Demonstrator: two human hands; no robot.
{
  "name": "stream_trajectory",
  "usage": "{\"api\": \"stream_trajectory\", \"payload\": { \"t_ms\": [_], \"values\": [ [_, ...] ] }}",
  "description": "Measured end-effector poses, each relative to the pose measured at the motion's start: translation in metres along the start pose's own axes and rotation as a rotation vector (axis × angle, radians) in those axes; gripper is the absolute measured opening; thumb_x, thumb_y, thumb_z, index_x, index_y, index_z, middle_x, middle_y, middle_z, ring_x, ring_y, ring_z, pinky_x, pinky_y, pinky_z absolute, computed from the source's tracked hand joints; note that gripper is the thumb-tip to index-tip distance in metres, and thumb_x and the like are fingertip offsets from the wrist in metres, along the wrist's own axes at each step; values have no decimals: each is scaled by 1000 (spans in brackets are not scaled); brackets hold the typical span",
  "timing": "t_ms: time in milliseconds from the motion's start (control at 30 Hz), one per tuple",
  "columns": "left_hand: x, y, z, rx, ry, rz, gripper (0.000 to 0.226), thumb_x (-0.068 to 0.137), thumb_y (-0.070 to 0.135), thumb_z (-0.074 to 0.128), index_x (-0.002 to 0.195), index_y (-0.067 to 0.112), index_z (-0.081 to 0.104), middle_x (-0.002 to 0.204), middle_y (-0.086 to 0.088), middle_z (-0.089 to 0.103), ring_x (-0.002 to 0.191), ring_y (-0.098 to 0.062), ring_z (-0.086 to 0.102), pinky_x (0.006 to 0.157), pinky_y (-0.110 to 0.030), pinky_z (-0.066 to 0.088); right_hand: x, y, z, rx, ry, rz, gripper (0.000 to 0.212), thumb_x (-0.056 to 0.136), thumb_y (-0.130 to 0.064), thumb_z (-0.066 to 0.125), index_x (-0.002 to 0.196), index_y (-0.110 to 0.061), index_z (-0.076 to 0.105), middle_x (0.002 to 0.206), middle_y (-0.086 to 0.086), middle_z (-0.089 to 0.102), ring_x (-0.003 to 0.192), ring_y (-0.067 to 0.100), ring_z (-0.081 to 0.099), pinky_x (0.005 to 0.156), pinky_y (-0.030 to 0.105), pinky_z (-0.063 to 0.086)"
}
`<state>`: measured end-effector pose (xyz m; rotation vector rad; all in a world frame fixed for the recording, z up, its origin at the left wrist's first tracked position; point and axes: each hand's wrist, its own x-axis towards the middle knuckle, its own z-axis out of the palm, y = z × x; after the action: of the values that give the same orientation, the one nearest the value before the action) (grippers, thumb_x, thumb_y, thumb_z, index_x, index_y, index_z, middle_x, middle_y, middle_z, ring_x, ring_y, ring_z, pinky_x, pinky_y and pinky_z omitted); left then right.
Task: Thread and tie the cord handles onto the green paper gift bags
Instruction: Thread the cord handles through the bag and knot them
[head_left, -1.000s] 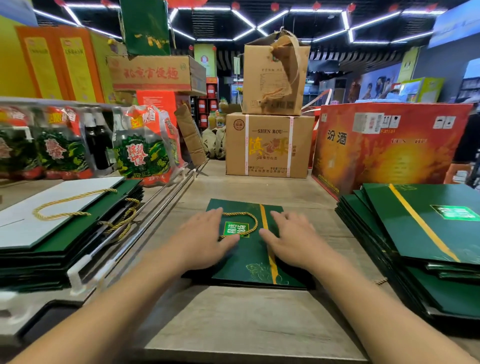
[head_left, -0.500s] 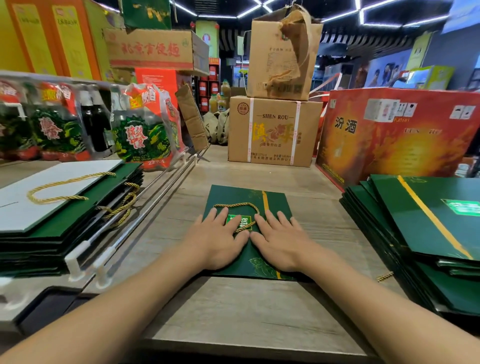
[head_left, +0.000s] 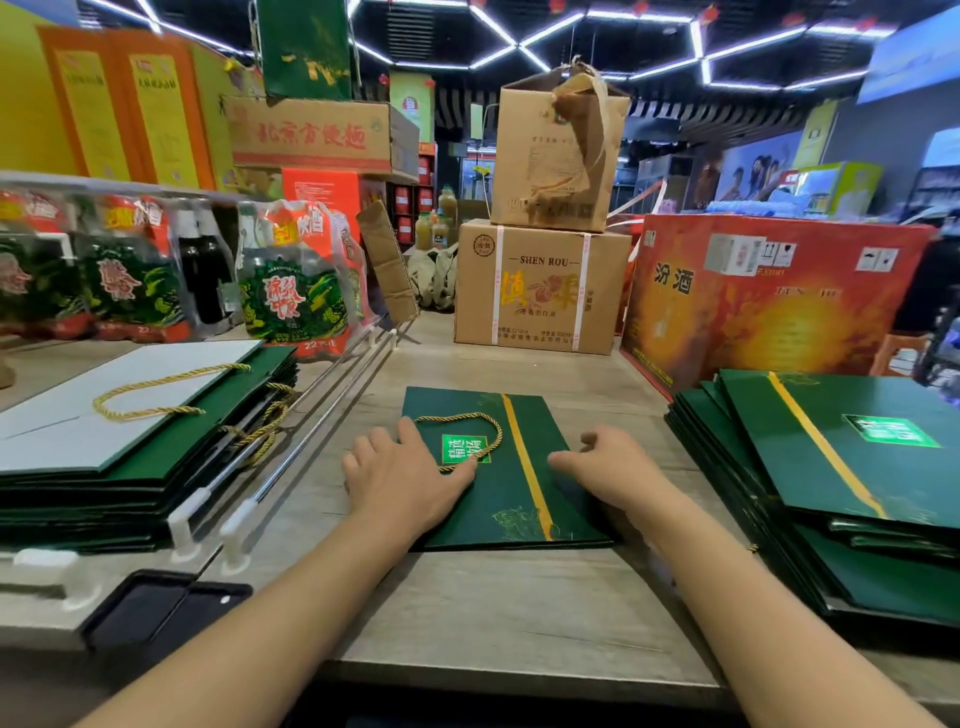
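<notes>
Flat green gift bag (head_left: 519, 499) on the wooden counter (head_left: 467, 613), its gold cord handle (head_left: 467, 415) looped across its face. The left hand (head_left: 405, 478) lies on the bag's left part, fingers straight and relaxed, thumb touching the cord. The right hand (head_left: 608, 467) is at the bag's right edge, fingers curled; whether they grasp it cannot be told. Stacked bags (head_left: 857, 467) lie right of the bag.

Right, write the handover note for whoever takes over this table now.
Left hand: open, flat on the flat green paper gift bag in front.
Right hand: fingers curled at that bag's right edge; grip unclear.
Gold twisted cord handle lies looped on the bag's face.
Left stack of green bags: cords fitted, apparently finished.
Right stack of green bags: top one shows no cord, probably left to do.
</notes>
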<state>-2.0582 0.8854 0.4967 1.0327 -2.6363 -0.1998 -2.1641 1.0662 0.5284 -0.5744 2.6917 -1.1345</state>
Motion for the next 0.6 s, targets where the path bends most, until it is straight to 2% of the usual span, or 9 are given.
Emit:
{"api": "stream_trajectory", "payload": {
  "t_ms": [67,133,167,267,333,400,500,600],
  "values": [
    [0,0,1,-28,20,1,89,81,84,43,136,14,37,133,-14,49,120,-33,44,98,-43,36,-3,-3,-3,64,-15,14,38,94,-28,73,120,-3,62,109,5,64,106,27,63,91,42,52],
    [1,0,2,-37,31,6,91,81,84,43,138,14,36,134,-13,48,121,-33,44,98,-43,36,1,0,-6,110,-50,34,22,91,-28,77,97,-10,66,81,9,65,78,21,65,64,34,53],
    [1,0,3,-42,32,9,91,81,85,43,138,14,36,134,-13,48,121,-32,44,98,-43,36,3,2,-7,153,-80,51,24,89,-27,80,94,-8,68,76,9,68,69,19,66,56,28,50],
    [3,0,2,-91,33,12,93,80,86,43,139,15,37,135,-11,48,123,-32,44,98,-42,36,7,7,-10,323,-149,73,22,88,-19,81,102,-5,70,80,7,77,64,19,73,52,25,54],
    [6,-2,1,-169,13,-4,97,78,87,45,143,15,36,139,-11,47,128,-32,42,101,-42,35,10,9,-9,489,-171,47,19,91,-8,76,108,-7,67,83,9,78,66,20,75,55,30,59],
    [10,-6,1,-273,-10,-30,102,76,87,48,148,16,32,145,-10,45,134,-31,39,106,-43,33,12,9,-5,607,-155,-1,24,93,-1,71,113,-9,60,92,12,78,69,23,76,55,34,60],
    [16,-12,0,-419,-22,-61,103,74,86,54,148,18,33,147,-8,45,137,-31,39,110,-44,32,18,11,-1,675,-107,-69,42,93,-3,72,127,-14,51,111,16,75,87,33,77,66,45,63],
    [21,-19,-1,-628,-104,-77,109,59,92,58,140,22,38,138,-3,56,127,-28,53,109,-48,41,22,14,-2,725,-45,-117,45,93,-3,71,129,-17,48,113,16,74,90,34,76,63,44,63]
  ]
}}
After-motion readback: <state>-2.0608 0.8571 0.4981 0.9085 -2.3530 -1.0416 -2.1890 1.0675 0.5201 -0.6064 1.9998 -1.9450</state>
